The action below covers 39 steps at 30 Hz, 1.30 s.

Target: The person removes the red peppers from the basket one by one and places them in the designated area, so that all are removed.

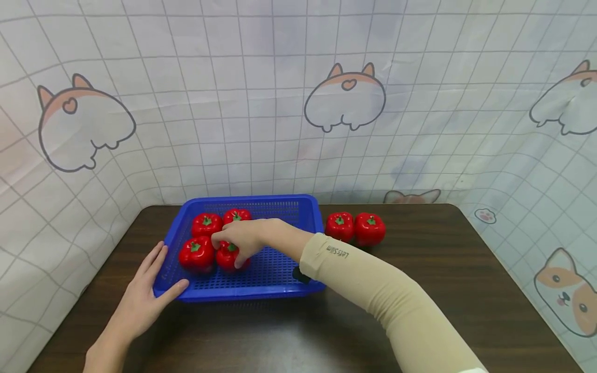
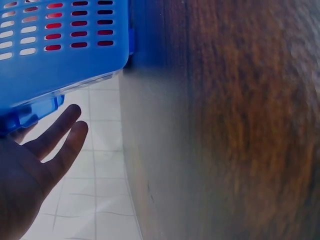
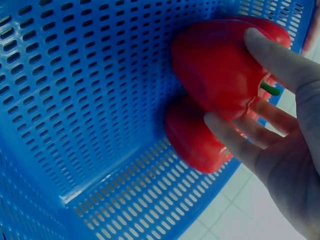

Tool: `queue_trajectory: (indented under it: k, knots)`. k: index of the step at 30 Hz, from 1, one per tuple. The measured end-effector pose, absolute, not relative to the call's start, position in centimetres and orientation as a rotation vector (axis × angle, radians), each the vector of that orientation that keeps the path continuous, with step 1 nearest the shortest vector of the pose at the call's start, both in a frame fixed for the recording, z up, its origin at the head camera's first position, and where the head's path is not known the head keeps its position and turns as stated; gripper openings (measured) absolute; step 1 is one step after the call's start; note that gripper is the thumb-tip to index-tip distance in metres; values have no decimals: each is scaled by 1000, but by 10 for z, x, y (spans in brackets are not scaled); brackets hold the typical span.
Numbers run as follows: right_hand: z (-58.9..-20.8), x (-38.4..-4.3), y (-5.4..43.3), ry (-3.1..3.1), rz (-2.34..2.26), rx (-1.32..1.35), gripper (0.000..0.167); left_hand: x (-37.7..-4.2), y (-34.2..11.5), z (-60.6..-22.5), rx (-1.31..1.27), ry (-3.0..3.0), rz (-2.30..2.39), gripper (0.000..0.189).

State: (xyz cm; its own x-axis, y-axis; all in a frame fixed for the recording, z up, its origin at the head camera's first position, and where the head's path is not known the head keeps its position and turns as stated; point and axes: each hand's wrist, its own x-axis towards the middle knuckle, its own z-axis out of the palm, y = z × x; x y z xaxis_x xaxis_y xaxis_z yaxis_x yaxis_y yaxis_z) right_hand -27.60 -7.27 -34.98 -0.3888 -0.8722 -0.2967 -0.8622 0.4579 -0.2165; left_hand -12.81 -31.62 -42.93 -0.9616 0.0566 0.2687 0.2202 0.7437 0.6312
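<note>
A blue perforated basket [image 1: 247, 293] stands on the left part of the table, with several red bell peppers inside. My right hand [image 1: 247, 235] reaches into it and holds the front bell pepper [image 1: 226, 259] between thumb and fingers. In the right wrist view, the thumb lies on one side of that pepper [image 3: 215, 65] and the fingers on the other, around its green stem. Another pepper [image 3: 192, 135] is right beside it. My left hand [image 1: 137, 303] rests at the basket's front left corner, thumb by the front rim, fingers extended along the left side.
Two more red peppers, one nearer [image 1: 339, 226] and one farther right [image 1: 370, 229], sit on the dark wooden table [image 1: 443, 269] beyond the basket's right wall. A white gridded cloth [image 1: 261, 155] with dog drawings hangs behind and along both sides.
</note>
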Motion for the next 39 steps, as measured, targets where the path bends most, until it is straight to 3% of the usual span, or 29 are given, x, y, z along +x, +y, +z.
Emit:
queue_trajectory:
  k: [17, 39]
  knots:
    - [-336, -276, -59, 2277, 15, -1445, 54, -127, -316, -432, -217, -2685, -1040, 88]
    - [-307, -274, 3, 2357, -36, -1484, 50, -128, -315, -433, -237, -2675, -1029, 87]
